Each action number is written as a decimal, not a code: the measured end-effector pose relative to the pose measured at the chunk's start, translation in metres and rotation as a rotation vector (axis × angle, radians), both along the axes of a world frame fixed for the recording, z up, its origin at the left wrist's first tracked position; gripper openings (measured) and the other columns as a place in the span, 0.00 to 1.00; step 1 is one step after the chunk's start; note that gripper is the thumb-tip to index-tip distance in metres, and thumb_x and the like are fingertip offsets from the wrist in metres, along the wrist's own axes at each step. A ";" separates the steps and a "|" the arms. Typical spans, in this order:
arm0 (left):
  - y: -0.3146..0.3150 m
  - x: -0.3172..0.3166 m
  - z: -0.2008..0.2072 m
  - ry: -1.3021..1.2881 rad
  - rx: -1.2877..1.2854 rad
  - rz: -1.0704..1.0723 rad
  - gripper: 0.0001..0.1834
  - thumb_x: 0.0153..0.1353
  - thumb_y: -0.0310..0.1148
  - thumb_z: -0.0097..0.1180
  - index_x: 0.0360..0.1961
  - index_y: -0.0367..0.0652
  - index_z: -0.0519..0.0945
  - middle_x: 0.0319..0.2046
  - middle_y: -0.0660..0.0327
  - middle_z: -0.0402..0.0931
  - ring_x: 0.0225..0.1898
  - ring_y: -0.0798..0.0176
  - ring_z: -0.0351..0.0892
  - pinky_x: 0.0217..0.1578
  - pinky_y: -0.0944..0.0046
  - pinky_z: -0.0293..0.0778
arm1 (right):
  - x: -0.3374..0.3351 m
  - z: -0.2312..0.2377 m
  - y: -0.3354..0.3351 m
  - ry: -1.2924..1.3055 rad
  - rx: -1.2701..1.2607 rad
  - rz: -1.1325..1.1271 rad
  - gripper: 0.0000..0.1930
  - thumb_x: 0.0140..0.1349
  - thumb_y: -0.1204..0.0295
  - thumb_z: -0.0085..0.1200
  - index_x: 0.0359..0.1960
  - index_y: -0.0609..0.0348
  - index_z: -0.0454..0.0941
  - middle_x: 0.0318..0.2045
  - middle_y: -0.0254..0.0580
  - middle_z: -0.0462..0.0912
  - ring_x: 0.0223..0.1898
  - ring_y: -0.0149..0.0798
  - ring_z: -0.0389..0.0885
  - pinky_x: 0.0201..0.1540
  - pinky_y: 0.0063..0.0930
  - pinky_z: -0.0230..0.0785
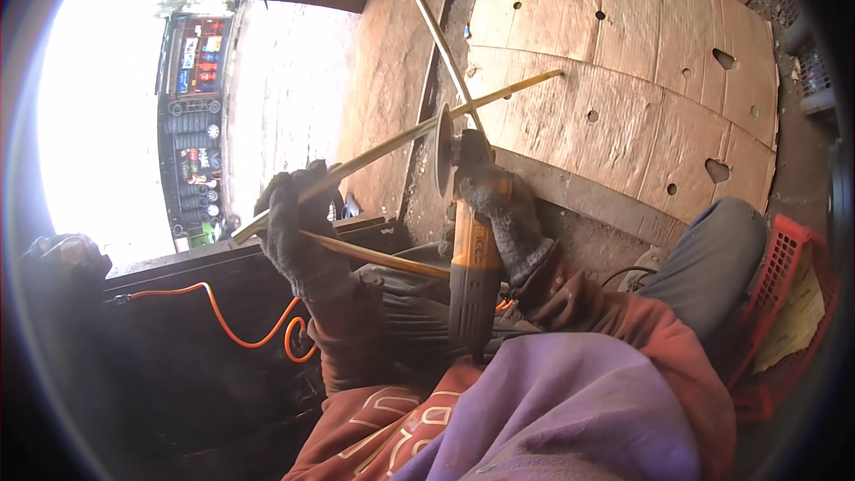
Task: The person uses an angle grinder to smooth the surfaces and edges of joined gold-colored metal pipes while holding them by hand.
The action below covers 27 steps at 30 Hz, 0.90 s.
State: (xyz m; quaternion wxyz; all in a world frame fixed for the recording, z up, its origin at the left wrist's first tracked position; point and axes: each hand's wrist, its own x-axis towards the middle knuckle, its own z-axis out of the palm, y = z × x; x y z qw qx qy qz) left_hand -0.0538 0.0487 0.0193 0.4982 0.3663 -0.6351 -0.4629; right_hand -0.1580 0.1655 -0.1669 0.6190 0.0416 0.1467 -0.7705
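My left hand point(298, 227), in a dark, dirty work glove, is closed round a thin brassy metal rod point(383, 150) that slants up to the right. A lower rod point(374, 254) runs from beside the same hand toward my lap. A further rod point(436, 31) crosses the first near its far part; whether they are joined I cannot tell. My right hand point(503, 214), also gloved, grips an angle grinder point(472, 254) with an orange and dark body, held upright. Its disc point(443, 151) stands edge-on, at or very near the slanting rod. The disc's contact with it is unclear.
Flattened cardboard point(614, 80) with holes lies on the ground ahead. A red plastic crate point(779, 303) stands at my right. On my left is a black surface point(196, 356) with an orange cord point(218, 316). Beyond lies a bright street with a shop front point(196, 116).
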 end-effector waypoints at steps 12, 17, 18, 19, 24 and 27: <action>0.009 0.002 -0.007 0.070 -0.020 -0.050 0.12 0.69 0.29 0.52 0.47 0.30 0.76 0.40 0.45 0.80 0.49 0.45 0.82 0.51 0.46 0.84 | 0.000 -0.026 -0.005 0.008 0.139 0.010 0.19 0.66 0.64 0.58 0.55 0.55 0.72 0.38 0.42 0.81 0.31 0.42 0.85 0.32 0.38 0.84; 0.010 0.006 -0.012 0.021 -0.078 -0.038 0.12 0.69 0.29 0.52 0.46 0.29 0.76 0.40 0.45 0.80 0.48 0.44 0.82 0.51 0.46 0.84 | 0.002 -0.026 -0.010 0.002 0.137 -0.048 0.18 0.65 0.65 0.59 0.53 0.56 0.73 0.35 0.44 0.81 0.28 0.44 0.85 0.28 0.41 0.83; 0.010 0.007 -0.013 -0.031 -0.130 -0.035 0.12 0.69 0.29 0.52 0.46 0.29 0.76 0.40 0.45 0.80 0.48 0.44 0.82 0.51 0.45 0.84 | -0.005 -0.015 -0.007 -0.015 0.150 0.010 0.17 0.65 0.65 0.59 0.53 0.55 0.73 0.33 0.44 0.81 0.28 0.43 0.85 0.27 0.41 0.83; 0.006 0.007 -0.013 -0.028 -0.129 -0.034 0.12 0.69 0.29 0.52 0.46 0.29 0.76 0.40 0.45 0.80 0.48 0.44 0.82 0.51 0.45 0.84 | -0.013 -0.002 -0.002 -0.011 0.151 0.010 0.17 0.65 0.65 0.59 0.53 0.55 0.73 0.33 0.44 0.81 0.28 0.43 0.85 0.27 0.41 0.83; -0.027 -0.028 0.011 -0.028 -0.067 -0.104 0.12 0.67 0.28 0.55 0.45 0.28 0.76 0.39 0.46 0.79 0.44 0.43 0.84 0.48 0.45 0.85 | -0.015 0.012 0.008 0.242 0.171 0.076 0.15 0.62 0.69 0.63 0.49 0.56 0.76 0.31 0.42 0.81 0.27 0.41 0.84 0.27 0.40 0.83; -0.040 -0.047 0.028 -0.052 -0.114 -0.073 0.13 0.65 0.28 0.57 0.46 0.28 0.75 0.39 0.43 0.80 0.43 0.43 0.84 0.46 0.47 0.85 | -0.023 0.018 0.005 0.128 0.195 -0.027 0.11 0.62 0.66 0.66 0.38 0.59 0.81 0.27 0.32 0.81 0.25 0.27 0.80 0.27 0.25 0.75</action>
